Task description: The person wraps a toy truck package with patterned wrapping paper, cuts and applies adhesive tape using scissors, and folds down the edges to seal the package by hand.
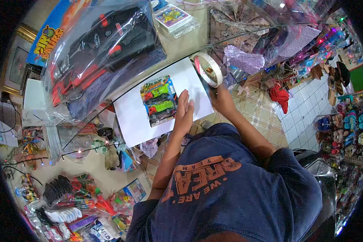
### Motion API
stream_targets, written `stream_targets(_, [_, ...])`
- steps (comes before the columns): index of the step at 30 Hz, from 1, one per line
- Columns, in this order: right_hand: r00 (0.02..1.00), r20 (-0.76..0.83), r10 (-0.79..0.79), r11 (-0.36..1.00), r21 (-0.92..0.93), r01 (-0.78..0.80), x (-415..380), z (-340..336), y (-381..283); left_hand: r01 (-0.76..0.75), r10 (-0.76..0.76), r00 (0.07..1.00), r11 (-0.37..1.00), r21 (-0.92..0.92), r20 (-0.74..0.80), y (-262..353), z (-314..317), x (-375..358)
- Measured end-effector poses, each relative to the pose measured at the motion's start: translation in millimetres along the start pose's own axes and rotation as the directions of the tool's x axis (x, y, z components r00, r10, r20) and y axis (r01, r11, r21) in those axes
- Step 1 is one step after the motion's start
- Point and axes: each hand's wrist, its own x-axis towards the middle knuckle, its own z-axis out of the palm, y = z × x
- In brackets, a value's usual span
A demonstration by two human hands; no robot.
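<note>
A toy truck package with green and red trucks lies on a large white sheet. At the package's right edge, my left hand rests on the sheet with its fingers stretched out. My right hand is beside the sheet's right edge, its fingers partly hidden below a roll of clear tape. The tape roll stands tilted over the sheet's upper right corner, and my right hand holds it from below.
A wrapped black and red toy car lies beyond the sheet. A stack of cards sits at the top. Bagged toys fill the lower left, and slippers hang at the right.
</note>
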Motion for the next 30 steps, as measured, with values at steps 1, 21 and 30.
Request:
stream_targets(1, [0.998,-0.056,0.03,0.992,-0.123,-0.037,3,-8,5,-0.089,0.098,0.995,0.959,0.268,-0.021,3,0,-3])
stream_targets(21, [0.974,-0.007,0.224,0.809,-0.556,-0.19,41,-55,-2,0.116,0.251,0.909,0.613,0.781,-0.332,20,-111,-33])
stream_targets(30, [0.978,0.175,0.117,0.864,-0.503,-0.014,32,40,-11,0.116,0.268,0.933,0.401,0.909,-0.238,6,-155,-24])
